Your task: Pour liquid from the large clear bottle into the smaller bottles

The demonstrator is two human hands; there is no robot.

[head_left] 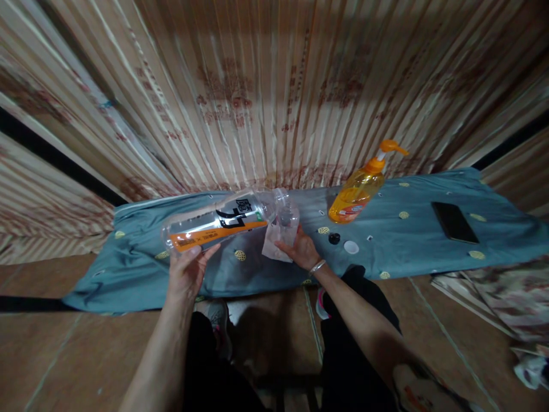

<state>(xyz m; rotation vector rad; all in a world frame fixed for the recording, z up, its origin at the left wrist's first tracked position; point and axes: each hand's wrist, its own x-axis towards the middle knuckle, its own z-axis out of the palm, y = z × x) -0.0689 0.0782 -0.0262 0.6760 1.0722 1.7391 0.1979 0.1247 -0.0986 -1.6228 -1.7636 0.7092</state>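
My left hand (189, 264) holds a large clear plastic bottle (201, 226) from below, near its base. The bottle lies tilted almost sideways, its label orange and black, its neck end pointing right. My right hand (301, 250) is closed on a whitish tissue-like sheet (277, 243). Against that sheet, at the bottle's neck end, is a clear plastic cup-like piece (288, 213). Whether the two clear parts are joined I cannot tell. Right of my right hand, a small black cap (334, 238) and a white round disc (350, 247) lie on the cloth.
A teal cloth (257, 280) with yellow pineapple prints covers the narrow table. On it stand an orange pump bottle of yellow liquid (355, 194) and, farther right, a dark phone (454, 222). A patterned pleated curtain (266, 103) hangs close behind. My legs are below the front edge.
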